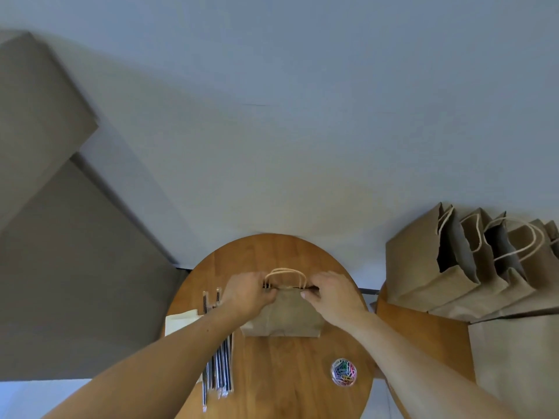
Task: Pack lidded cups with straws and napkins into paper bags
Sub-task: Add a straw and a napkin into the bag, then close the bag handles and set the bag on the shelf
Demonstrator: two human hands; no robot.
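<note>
- paper bag [284, 316] stands mid round tabletop [290, 385]; left hand [246, 293] and right hand [331, 294] each pinch its top edge by the handles
- wrapped straws [219, 367] and napkins [181, 323] lie left; open bags [472, 267] stand right

round wooden table [287, 388], paperclip tub [343, 372] (clear)

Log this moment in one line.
left hand pinches paper bag top | right hand pinches it too | wrapped straws lie left
</note>
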